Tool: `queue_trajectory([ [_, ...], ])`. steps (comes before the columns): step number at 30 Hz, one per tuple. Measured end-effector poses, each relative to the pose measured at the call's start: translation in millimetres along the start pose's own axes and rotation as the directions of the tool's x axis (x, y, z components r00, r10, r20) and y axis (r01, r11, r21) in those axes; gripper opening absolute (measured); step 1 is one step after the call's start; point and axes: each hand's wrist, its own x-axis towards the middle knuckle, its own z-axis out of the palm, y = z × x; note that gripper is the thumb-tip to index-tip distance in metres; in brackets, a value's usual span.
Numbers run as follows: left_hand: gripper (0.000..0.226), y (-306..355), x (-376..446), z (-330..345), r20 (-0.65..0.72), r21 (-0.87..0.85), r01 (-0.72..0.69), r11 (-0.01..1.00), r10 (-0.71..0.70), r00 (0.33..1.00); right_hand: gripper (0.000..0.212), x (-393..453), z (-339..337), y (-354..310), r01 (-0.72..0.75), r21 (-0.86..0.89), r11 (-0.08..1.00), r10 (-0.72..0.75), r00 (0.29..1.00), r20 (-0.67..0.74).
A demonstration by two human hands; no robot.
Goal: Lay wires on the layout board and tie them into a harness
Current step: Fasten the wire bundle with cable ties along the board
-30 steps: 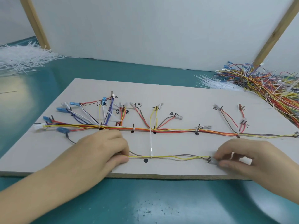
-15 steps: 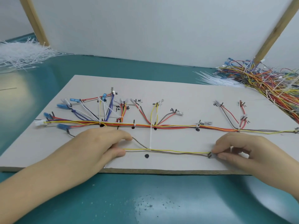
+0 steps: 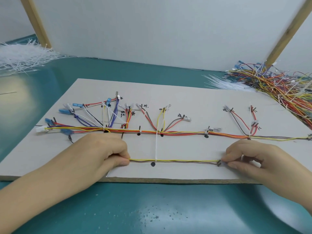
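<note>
A pale layout board [image 3: 185,102] lies on the teal table. A harness of red, orange, yellow and brown wires [image 3: 184,132] runs across it, with branches fanning toward the back. Nearer me, a yellow and a brown wire [image 3: 173,160] stretch straight and taut between my hands. My left hand [image 3: 103,152] pinches their left end. My right hand [image 3: 248,157] pinches their right end at a small dark peg [image 3: 219,163]. A white cable tie [image 3: 156,146] runs from the main harness down across the two wires, beside a black dot [image 3: 153,164].
A heap of white cable ties [image 3: 22,56] lies at the back left. A big pile of coloured wires [image 3: 278,85] and more white ties [image 3: 222,83] sit at the back right. White panels with wooden posts [image 3: 36,22] close off the back.
The two front wires were slack and wavy; now they are pulled straight. My left hand has drawn its end tight, and the view has shifted slightly.
</note>
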Motion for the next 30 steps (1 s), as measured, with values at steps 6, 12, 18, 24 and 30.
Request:
queue_trajectory([
  [6,0.033,1,0,-1,-0.006,0.065,-0.002,0.998,0.003,1.0,0.03,4,-17,-8,-0.097,0.1,0.99,0.084,0.989,0.125],
  [12,0.039,43,21,0,-0.176,0.141,-0.107,0.984,0.131,0.976,0.03,62,-53,21,-0.261,0.137,0.956,0.291,0.907,-0.303],
  [18,0.04,74,42,36,0.017,0.13,-0.245,0.961,0.245,0.969,0.042,118,-54,53,-0.482,0.083,0.872,0.489,0.864,-0.123],
  [24,0.039,69,39,59,0.065,0.232,-0.31,0.922,0.304,0.951,0.036,103,-45,53,-0.336,0.233,0.913,0.329,0.942,0.07],
  [30,0.042,68,38,63,0.044,0.262,-0.321,0.91,0.321,0.946,0.033,77,-82,66,-0.336,0.194,0.922,0.37,0.912,-0.177],
])
